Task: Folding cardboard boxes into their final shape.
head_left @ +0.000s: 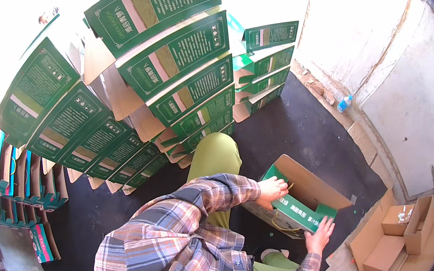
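Observation:
A green and white cardboard carton [300, 214] stands on the black sheet in front of me, its top open. One long flap with a plain brown inside stands up along the far side, and a green flap with white lettering runs along the near side. Yellow cord handles [282, 227] show on the carton. My left hand [274, 191] is closed over the left end of the near flap. At the right end of that flap, my right hand [318, 237] grips the corner, fingers over the top edge. The carton's bottom is hidden.
Tall stacks of green cartons [177, 59] rise at my left and ahead. Smaller cartons [30, 182] are piled at far left. Brown cardboard boxes [384, 261] lie at right. A blue bottle [344, 103] stands by the wall. Black sheeting [321, 133] covers the floor.

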A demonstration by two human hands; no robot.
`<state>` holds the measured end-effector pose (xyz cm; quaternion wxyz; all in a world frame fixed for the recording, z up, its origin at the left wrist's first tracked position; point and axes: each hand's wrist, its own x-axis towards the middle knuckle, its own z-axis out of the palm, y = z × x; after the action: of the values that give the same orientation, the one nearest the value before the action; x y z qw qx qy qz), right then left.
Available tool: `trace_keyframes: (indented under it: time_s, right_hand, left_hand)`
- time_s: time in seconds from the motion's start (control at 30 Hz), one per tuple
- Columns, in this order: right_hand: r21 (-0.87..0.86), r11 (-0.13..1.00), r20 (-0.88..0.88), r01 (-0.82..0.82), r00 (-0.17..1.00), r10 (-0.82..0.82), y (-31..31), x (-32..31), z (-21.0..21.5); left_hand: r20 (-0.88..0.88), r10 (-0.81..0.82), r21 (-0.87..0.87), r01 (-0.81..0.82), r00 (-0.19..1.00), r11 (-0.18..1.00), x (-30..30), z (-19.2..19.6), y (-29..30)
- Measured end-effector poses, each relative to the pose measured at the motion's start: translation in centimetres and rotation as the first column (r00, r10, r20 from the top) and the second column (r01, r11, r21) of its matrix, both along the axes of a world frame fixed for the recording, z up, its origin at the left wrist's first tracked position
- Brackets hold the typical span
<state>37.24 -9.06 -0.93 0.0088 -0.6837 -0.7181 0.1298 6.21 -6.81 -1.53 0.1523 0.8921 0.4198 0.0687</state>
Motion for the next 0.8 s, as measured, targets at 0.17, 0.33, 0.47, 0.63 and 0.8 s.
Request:
trace_keyframes:
  time_s: [0.17,0.33,0.47,0.63,0.8]
  right_hand:
    - [0.143,0.988,-0.205,0.063,0.978,-0.033,1.0,4.4,1.6]
    - [0.330,0.913,-0.504,0.239,0.862,-0.044,1.3,8.6,3.8]
    - [0.252,0.824,-0.804,0.508,0.583,-0.113,1.7,13.7,1.5]
    - [-0.028,0.795,-0.844,0.605,0.412,-0.344,2.1,13.0,1.2]
    - [-0.013,0.876,-0.819,0.482,0.498,-0.286,2.2,11.1,1.7]
  left_hand:
    - [0.106,0.213,-0.215,-0.187,0.971,0.959,0.1,0.5,0.3]
    - [0.318,0.512,-0.489,-0.325,0.798,0.810,-0.9,1.8,0.8]
    - [0.649,0.513,-0.476,-0.227,0.562,0.850,-1.6,9.0,1.7]
    - [0.880,0.472,-0.473,0.010,0.054,0.881,-4.5,22.8,1.1]
    - [0.973,0.229,-0.231,-0.133,-0.033,0.964,-10.4,36.4,0.1]
